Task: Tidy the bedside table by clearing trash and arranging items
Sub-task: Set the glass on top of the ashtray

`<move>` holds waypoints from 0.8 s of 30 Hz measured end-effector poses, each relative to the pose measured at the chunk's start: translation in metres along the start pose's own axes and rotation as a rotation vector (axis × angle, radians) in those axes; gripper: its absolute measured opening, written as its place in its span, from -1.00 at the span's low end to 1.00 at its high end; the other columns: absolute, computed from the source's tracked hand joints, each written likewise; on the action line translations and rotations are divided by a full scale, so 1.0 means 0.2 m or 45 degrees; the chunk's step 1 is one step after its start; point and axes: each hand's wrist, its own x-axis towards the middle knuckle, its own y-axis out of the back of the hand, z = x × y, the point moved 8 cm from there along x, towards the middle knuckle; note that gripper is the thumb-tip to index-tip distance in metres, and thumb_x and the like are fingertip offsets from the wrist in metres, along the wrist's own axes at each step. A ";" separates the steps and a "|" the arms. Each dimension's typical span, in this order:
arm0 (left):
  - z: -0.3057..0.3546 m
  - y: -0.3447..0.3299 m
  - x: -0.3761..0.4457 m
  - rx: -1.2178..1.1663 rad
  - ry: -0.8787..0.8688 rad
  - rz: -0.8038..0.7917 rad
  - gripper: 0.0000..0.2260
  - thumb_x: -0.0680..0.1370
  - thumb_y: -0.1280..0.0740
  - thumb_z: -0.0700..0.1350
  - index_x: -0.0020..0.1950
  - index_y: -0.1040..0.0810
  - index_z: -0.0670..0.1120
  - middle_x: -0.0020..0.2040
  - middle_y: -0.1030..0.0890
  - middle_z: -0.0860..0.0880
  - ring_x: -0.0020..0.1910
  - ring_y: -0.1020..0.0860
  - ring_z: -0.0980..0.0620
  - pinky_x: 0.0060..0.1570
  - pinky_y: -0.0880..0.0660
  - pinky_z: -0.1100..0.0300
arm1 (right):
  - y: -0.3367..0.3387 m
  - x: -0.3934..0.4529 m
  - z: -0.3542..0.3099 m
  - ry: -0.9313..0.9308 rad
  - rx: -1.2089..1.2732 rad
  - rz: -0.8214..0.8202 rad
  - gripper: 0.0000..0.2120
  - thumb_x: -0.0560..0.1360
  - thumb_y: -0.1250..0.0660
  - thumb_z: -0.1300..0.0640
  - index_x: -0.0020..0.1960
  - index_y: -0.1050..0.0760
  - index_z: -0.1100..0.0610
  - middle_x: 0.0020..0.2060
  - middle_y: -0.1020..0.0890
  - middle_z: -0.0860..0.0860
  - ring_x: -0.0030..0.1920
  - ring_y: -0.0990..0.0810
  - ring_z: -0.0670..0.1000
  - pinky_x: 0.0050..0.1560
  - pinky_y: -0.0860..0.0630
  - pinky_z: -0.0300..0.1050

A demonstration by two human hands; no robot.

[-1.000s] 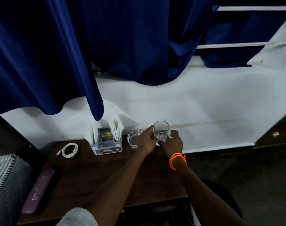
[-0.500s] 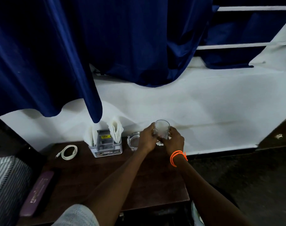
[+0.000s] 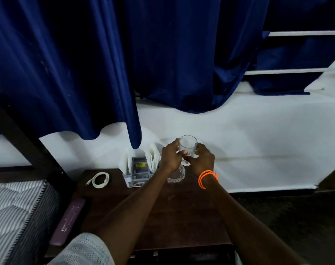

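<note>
A clear drinking glass point(image 3: 188, 145) is held upright above the back of the dark wooden bedside table point(image 3: 174, 217). My left hand point(image 3: 170, 156) grips its left side and my right hand point(image 3: 203, 159), with an orange band at the wrist, grips its right side and base. A scrap of white paper point(image 3: 186, 163) shows between my fingers under the glass. A clear glass ashtray point(image 3: 177, 176) sits on the table just below my hands, partly hidden by my left wrist.
A napkin and sachet holder point(image 3: 139, 170) stands at the back of the table. A coiled white cable point(image 3: 100, 179) lies to its left. A purple flat case point(image 3: 69, 219) rests on the table's left edge beside a striped mattress point(image 3: 13, 213). Blue curtains point(image 3: 105, 64) hang above.
Both hands have lifted the glass higher off the table, and the ashtray now shows below them rather than to the left.
</note>
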 end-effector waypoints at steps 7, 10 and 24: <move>-0.14 0.12 0.01 0.103 0.033 -0.027 -0.61 0.51 -0.46 -0.18 0.34 -0.59 0.00 0.16 -0.71 -0.04 0.14 -0.65 -0.03 0.13 -0.51 0.20 | -0.18 -0.02 -0.02 0.022 -0.018 -0.072 -0.49 0.27 -0.60 0.21 0.19 -0.58 0.13 0.03 -0.72 0.10 0.04 -0.68 0.11 -0.01 -0.52 -0.18; -0.21 0.12 0.00 0.102 0.064 -0.045 -0.59 0.53 -0.45 -0.21 0.37 -0.57 -0.03 0.18 -0.71 -0.06 0.15 -0.65 -0.02 0.06 -0.45 0.29 | -0.25 -0.04 0.03 0.013 -0.016 -0.096 -0.49 0.25 -0.62 0.21 0.17 -0.59 0.14 0.03 -0.72 0.11 0.03 -0.69 0.11 0.01 -0.56 -0.12; -0.31 0.10 -0.04 0.175 0.087 -0.036 -0.64 0.51 -0.47 -0.21 0.30 -0.60 -0.07 0.14 -0.72 -0.05 0.09 -0.66 0.01 0.07 -0.50 0.24 | -0.34 -0.07 0.15 -0.029 -0.058 -0.104 -0.57 0.24 -0.60 0.19 0.07 -0.59 0.08 -0.08 -0.73 0.05 -0.07 -0.69 0.08 -0.03 -0.64 0.02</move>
